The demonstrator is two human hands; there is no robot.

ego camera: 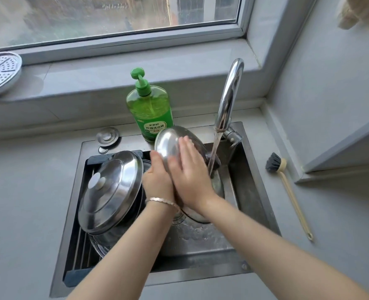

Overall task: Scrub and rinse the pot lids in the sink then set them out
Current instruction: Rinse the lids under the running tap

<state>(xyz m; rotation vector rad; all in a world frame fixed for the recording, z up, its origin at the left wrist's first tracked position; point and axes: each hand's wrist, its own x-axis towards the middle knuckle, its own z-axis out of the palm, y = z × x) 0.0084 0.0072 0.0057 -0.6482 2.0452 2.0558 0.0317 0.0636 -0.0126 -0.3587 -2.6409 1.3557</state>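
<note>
Small steel lid (168, 141) tilted; larger knobbed lid (114, 191) leaning beside.

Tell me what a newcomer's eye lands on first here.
The two hands mid-frame over the sink: the left hand holds a tilted steel lid while the right hand lies flat on it, beside water running from the faucet. Next, the green soap bottle behind the sink and the larger lid leaning at left.

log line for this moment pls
step: washing | left hand: grips small lid | right hand: flat on small lid | tap: running | big lid: on rack
</note>
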